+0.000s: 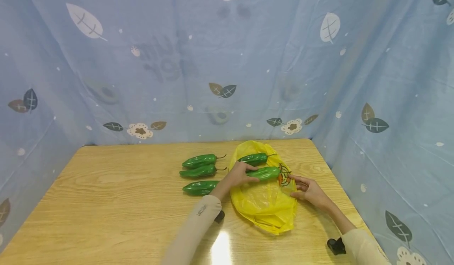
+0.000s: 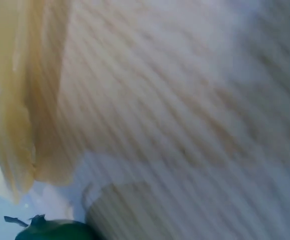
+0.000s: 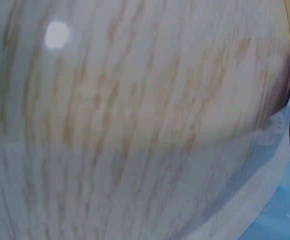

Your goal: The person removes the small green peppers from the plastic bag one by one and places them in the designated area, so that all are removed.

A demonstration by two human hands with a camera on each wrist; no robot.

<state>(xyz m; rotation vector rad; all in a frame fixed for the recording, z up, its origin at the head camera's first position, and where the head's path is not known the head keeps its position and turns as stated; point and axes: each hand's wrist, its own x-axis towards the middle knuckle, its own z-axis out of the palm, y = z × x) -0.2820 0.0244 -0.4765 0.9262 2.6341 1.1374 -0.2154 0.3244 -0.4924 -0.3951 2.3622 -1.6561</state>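
Observation:
My left hand (image 1: pixel 241 173) grips the left end of a green pepper (image 1: pixel 267 173), thumb on the near side and fingers on the far side. The pepper is over a yellow plastic bag (image 1: pixel 262 209) spread on the table. A second green pepper (image 1: pixel 253 159) lies on the bag just behind it. Small orange and dark stemmed pieces (image 1: pixel 285 176), perhaps little chilies, are at the bag's right side. My right hand (image 1: pixel 312 192) is at that edge, thumb and index finger apart, fingertips at the bag. Both wrist views show mostly tabletop; the held pepper is out of sight there.
Left of the bag, three more green peppers lie in a column: a far one (image 1: pixel 200 161), a middle one (image 1: pixel 198 171) and a near one (image 1: pixel 200 187), partly behind my left forearm. Blue patterned cloth (image 1: pixel 170 79) hangs along the wooden table's (image 1: pixel 117 202) back and sides.

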